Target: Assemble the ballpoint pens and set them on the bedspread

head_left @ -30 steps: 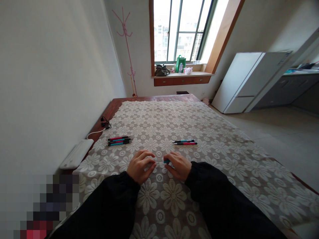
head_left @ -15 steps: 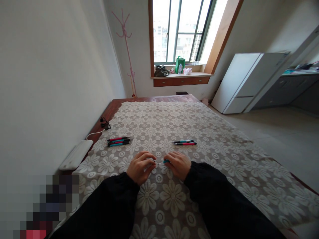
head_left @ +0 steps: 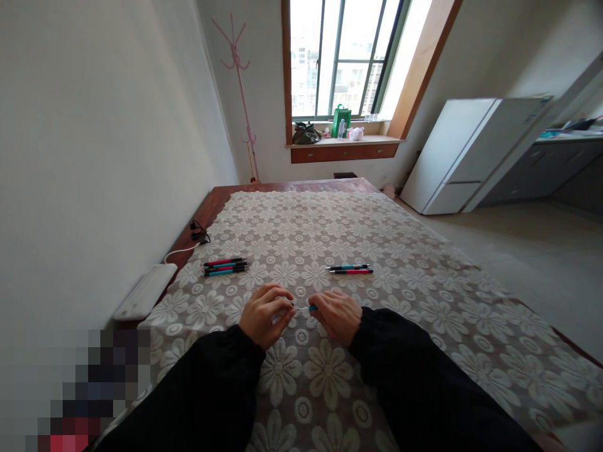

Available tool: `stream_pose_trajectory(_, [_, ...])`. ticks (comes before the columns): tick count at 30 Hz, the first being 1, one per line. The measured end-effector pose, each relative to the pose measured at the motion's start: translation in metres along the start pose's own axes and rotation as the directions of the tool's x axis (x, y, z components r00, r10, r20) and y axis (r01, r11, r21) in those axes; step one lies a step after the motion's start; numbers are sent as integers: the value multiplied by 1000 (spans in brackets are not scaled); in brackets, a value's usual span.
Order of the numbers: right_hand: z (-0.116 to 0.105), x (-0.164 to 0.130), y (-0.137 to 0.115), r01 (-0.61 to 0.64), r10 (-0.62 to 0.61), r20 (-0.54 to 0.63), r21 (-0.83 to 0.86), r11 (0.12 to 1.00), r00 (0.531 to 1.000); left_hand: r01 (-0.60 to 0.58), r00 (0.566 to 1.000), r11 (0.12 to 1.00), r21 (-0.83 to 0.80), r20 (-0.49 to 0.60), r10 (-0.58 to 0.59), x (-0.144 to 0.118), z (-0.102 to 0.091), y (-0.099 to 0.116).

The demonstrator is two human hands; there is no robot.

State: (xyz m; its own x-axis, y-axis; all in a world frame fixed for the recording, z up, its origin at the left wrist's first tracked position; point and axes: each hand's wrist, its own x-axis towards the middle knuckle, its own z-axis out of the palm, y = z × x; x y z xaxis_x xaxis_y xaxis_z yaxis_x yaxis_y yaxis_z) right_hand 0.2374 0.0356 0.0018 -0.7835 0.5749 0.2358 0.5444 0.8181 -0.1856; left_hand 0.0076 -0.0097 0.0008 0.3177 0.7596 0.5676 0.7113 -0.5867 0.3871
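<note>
My left hand (head_left: 267,315) is closed in a pinch on a small pen part, mostly hidden, with a dark bit showing at the fingertips. Opposite it, my right hand (head_left: 336,314) grips a teal pen barrel (head_left: 313,308) whose far end is covered by the fingers. A thin white refill (head_left: 301,308) spans the short gap between both hands. Beyond my left hand lies a bunch of red, teal and black pens (head_left: 225,267). Past my right hand, a teal pen (head_left: 348,267) and a red pen (head_left: 351,272) lie side by side.
A floral lace cloth (head_left: 301,220) covers the wooden table. At the left edge are a white box-shaped device (head_left: 147,292) with a cord and a black cable (head_left: 200,233). Behind stand a pink coat rack (head_left: 241,88), a window sill with bags, and a white fridge (head_left: 464,150).
Both hands stay almost in place, still holding the pen pieces with the white refill between them. The view shifts very slightly; the pens on the cloth have not moved.
</note>
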Motion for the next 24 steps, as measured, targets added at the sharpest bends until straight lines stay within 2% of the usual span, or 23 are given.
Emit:
stream_pose_trajectory(7, [6,1,2,-25,25,14,-23,999,1000,-56,998,995,-77,36,59,1,0,0])
stream_pose_trajectory(14, [9,1,4,61,-61,18,-21,998,998,-48,999,999,-23,14,48,0,-1,2])
stream_pose_trajectory(19, [11,0,3,42,-40,-22,135,990,999,-51,999,999,3,2,51,1,-2,4])
stream_pose_trajectory(24, [10,-1,3,-13,32,-69,257,966,997,3,999,1000,13,-49,-2,2,-3,3])
